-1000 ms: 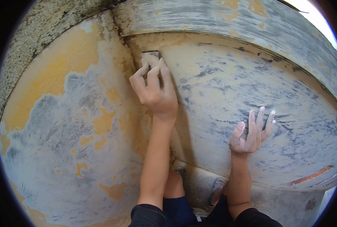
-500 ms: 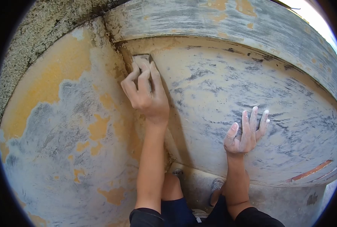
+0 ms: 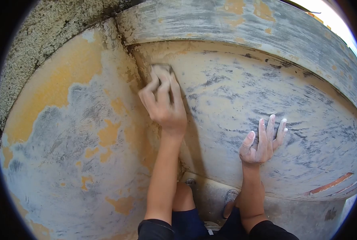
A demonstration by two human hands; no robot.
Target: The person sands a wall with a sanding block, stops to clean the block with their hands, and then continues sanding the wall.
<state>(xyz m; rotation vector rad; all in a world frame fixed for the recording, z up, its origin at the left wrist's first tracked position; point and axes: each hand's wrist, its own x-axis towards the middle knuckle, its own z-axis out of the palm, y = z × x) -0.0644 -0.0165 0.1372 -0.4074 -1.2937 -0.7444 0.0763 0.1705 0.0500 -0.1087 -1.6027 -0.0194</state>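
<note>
My left hand [image 3: 166, 102] presses a small, dark-edged flat pad [image 3: 162, 67] against the upper left part of the pale wall panel [image 3: 226, 92], beside the inner corner. Its fingers are bent over the pad and slightly blurred, and they hide most of it. Lower on the right, my right hand [image 3: 262, 142] is held in front of the same panel, fingers spread and coated with white dust, holding nothing. Dark scuff marks cover much of the panel around it. Whether the right hand touches the surface, I cannot tell.
A curved wall with yellow and grey patches [image 3: 82, 120] stands at the left, meeting the panel at a brown corner. Above runs a streaked grey ledge [image 3: 210, 20]. Rough concrete [image 3: 50, 36] fills the upper left. My knee and sandalled feet [image 3: 230, 200] are below.
My left hand has moved slightly down along the panel with the pad. The view has shifted a little. My right hand keeps its pose.
</note>
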